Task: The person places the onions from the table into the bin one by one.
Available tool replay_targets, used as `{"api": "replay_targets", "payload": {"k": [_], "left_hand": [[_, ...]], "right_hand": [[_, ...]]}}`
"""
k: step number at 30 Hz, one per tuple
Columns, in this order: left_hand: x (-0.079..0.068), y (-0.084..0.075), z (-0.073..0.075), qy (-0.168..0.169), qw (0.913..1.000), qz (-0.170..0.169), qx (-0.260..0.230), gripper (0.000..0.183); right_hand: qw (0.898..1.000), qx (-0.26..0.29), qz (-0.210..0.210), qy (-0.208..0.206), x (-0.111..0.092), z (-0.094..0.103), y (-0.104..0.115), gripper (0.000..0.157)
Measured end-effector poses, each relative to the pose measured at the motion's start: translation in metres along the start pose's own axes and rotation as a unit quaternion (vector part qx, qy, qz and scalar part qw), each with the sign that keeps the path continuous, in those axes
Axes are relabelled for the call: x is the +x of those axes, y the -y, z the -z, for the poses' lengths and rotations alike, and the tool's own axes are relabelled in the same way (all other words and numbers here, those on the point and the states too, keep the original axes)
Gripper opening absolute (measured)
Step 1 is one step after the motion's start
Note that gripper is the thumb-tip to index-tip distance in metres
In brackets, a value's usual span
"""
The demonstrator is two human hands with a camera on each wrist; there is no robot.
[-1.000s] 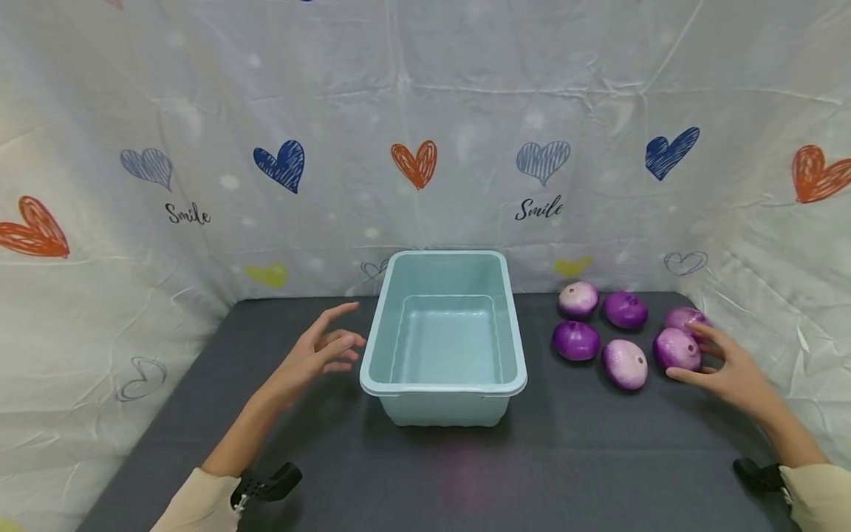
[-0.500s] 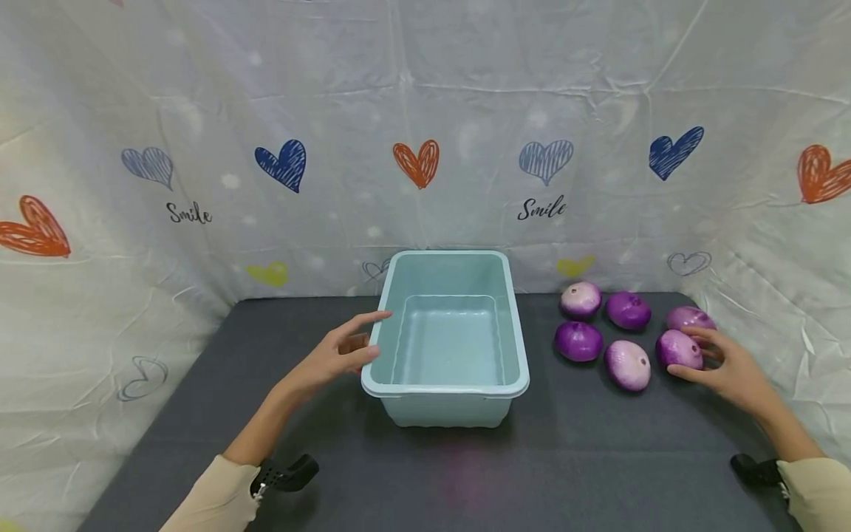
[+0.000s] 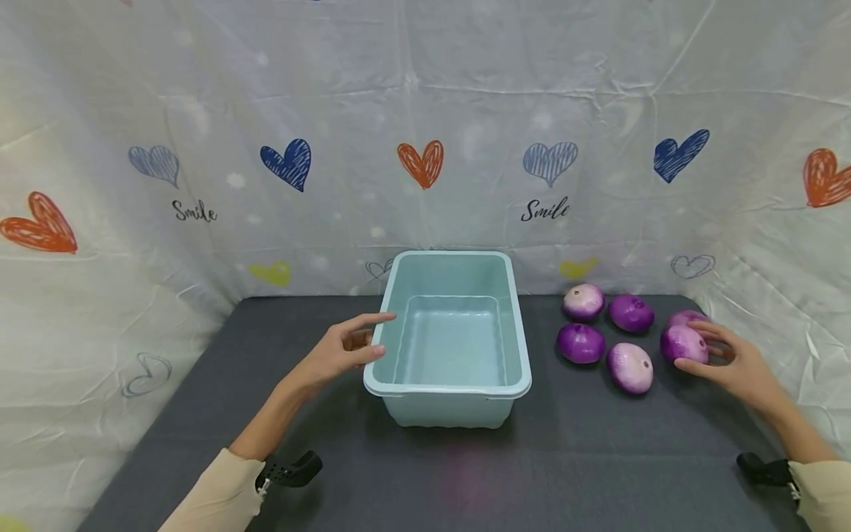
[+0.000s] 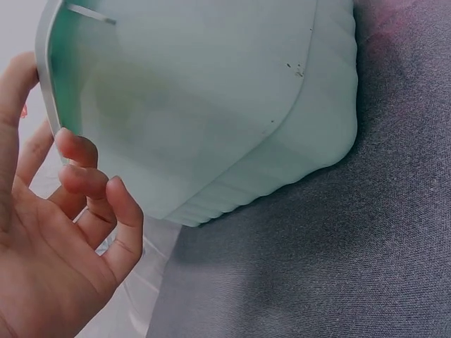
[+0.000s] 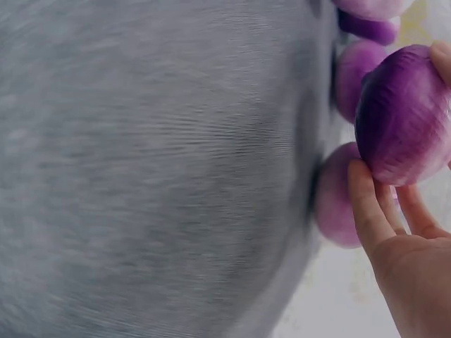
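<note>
In the head view my left hand [image 3: 342, 351] holds the left rim of a pale blue-green plastic bin [image 3: 447, 411]. Thumb and index finger reach over the edge; the left wrist view has the other fingers curled outside the bin's wall [image 4: 204, 105]. On the right, my right hand [image 3: 734, 369] grips a purple onion [image 3: 683, 344] between thumb and fingers. The right wrist view shows this held onion [image 5: 402, 116] raised off the cloth, with another onion [image 5: 337, 201] behind it. Its far side is hidden by the fingers.
Several more onions sit between bin and right hand: a pale one [image 3: 630, 368], a dark purple one [image 3: 580, 343], another dark one [image 3: 631, 313] and a whitish one [image 3: 583, 301]. A dark grey cloth [image 3: 532, 480] covers the table. A heart-printed curtain [image 3: 479, 96] hangs behind.
My left hand has moved right, from beside the bin onto its rim. My right hand has closed on the nearer onion at the right and lifted it slightly.
</note>
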State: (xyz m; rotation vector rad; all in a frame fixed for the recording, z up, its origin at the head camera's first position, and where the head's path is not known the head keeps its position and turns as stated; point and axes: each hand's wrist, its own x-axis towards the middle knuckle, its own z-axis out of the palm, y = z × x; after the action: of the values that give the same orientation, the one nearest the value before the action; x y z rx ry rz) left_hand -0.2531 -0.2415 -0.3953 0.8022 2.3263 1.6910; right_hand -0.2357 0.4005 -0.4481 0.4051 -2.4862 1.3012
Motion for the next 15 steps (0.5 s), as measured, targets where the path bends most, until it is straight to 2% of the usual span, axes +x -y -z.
{"api": "replay_targets", "payload": {"k": [9, 15], "left_hand": [[-0.001, -0.001, -0.003, -0.020, 0.9998, -0.004, 0.008, 0.051], [-0.001, -0.002, -0.004, -0.028, 0.9996, 0.008, 0.001, 0.051]], "right_hand": [[0.999, -0.017, -0.029, 0.019, 0.011, 0.004, 0.020, 0.063], [0.999, -0.014, -0.034, 0.023, 0.024, 0.000, 0.029, 0.061]]}}
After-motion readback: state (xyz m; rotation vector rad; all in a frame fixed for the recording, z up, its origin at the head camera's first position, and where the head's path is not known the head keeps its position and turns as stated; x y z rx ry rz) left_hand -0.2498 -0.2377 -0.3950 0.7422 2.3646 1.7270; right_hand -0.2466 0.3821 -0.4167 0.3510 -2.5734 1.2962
